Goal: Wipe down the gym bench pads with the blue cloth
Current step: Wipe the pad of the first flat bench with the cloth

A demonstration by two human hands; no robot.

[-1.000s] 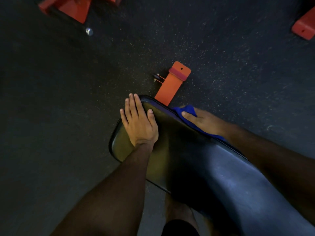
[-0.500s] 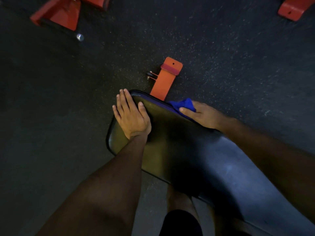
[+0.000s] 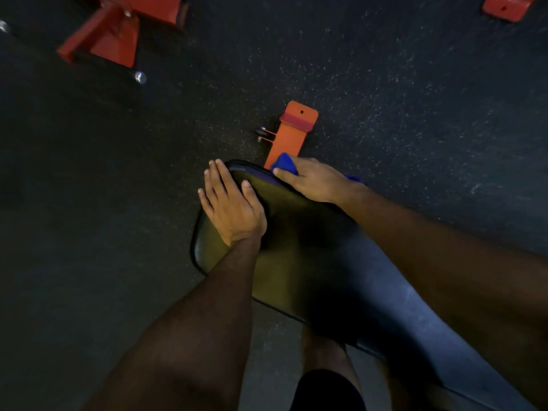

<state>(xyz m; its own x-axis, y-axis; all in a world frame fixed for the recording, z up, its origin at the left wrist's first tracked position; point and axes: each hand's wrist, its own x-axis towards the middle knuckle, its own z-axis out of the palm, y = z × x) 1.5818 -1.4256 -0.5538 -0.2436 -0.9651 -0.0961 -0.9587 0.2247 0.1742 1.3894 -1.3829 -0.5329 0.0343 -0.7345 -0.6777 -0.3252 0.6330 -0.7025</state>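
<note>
Now my right hand (image 3: pixel 314 180) pinches the blue cloth (image 3: pixel 284 164) on the pad's (image 3: pixel 296 250) far edge; my left hand (image 3: pixel 232 207) lies flat, fingers straight.

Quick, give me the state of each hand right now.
Left hand: open, fingers straight, resting flat on the black padded gym bench pad.
Right hand: closed, gripping the bunched blue cloth at the pad's far edge.
</note>
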